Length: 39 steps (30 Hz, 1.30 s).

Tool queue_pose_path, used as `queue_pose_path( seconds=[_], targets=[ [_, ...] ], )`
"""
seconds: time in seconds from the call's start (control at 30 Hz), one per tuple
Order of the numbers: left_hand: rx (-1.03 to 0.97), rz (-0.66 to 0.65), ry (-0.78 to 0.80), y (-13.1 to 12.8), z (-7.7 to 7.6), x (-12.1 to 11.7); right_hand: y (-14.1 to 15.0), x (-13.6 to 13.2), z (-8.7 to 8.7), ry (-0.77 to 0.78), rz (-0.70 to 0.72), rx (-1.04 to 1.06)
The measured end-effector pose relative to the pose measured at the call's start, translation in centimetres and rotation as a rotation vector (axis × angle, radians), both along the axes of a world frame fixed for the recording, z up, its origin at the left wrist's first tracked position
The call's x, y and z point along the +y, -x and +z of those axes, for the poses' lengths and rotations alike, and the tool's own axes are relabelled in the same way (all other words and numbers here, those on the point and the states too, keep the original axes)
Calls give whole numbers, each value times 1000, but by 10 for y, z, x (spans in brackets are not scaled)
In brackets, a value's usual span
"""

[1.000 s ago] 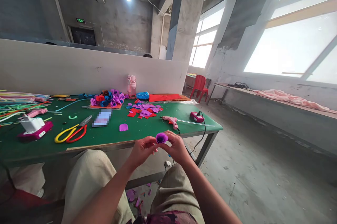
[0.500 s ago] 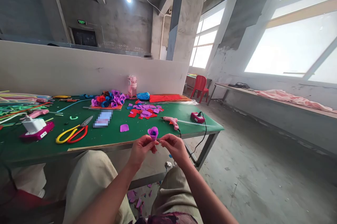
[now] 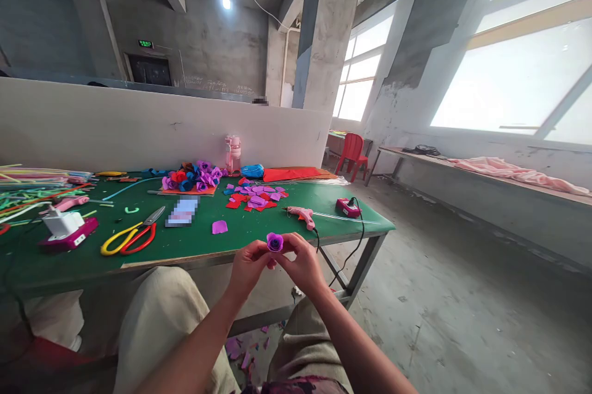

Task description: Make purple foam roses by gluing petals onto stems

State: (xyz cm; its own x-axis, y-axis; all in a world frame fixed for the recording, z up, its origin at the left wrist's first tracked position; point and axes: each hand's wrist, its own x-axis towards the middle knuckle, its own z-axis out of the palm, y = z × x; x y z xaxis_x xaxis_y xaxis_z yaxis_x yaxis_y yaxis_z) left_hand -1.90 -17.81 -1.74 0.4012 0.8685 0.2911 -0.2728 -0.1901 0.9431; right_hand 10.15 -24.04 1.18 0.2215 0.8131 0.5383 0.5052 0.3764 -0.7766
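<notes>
Between my two hands, just off the table's front edge, is a small purple paper flower (image 3: 274, 242) with a dark blue centre, its open face tilted toward me. My left hand (image 3: 251, 263) pinches it from the left, low on the bloom. On the other side, the fingers of my right hand (image 3: 299, 260) close on its right edge and base. The fingers hide the flower's underside. A single purple petal (image 3: 219, 227) lies on the table to the left, and a pink glue gun (image 3: 301, 216) rests to the right.
The green table (image 3: 185, 246) holds scissors (image 3: 134, 237), a pile of petals (image 3: 256, 195), finished flowers (image 3: 192, 176), a pink bottle (image 3: 233, 155), red sheets (image 3: 296, 173) and power blocks (image 3: 348, 207). Coloured sticks (image 3: 44, 175) lie at the far left. A black cord (image 3: 355, 255) hangs off the right side.
The flower has turned from side-on to face me and shifted slightly right. My right hand has moved in from beneath it to grip the bloom's edge.
</notes>
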Motion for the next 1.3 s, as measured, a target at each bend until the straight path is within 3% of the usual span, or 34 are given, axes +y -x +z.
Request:
queue_pose_path(
  seconds=[0.27, 0.47, 0.6, 0.77, 0.87, 1.03, 1.1, 1.17, 1.3],
  targets=[
    [-20, -57, -59, 1, 0, 0, -1, -3, 4, 1, -45, -71],
    [15, -13, -110, 4, 1, 2, 2, -6, 5, -27, -8, -92],
    [56, -25, -105, 5, 6, -3, 5, -7, 3, -19, 29, -2],
    [72, 70, -115, 8, 2, 4, -3, -3, -3, 29, 73, 97],
    [91, 177, -128, 14, 14, 27, -15, 16, -11, 77, 50, 78],
    [190, 269, -299, 27, 72, 105, -15, 75, -19, 174, 23, -55],
    [222, 334, -409, 32, 87, 140, -5, 99, -19, 202, 37, -118],
    [218, 422, -467, 38, 88, 166, 7, 122, -20, 249, 63, -203],
    [194, 652, -437, 53, 60, 185, 32, 164, -23, 345, 92, -314]
  ],
)
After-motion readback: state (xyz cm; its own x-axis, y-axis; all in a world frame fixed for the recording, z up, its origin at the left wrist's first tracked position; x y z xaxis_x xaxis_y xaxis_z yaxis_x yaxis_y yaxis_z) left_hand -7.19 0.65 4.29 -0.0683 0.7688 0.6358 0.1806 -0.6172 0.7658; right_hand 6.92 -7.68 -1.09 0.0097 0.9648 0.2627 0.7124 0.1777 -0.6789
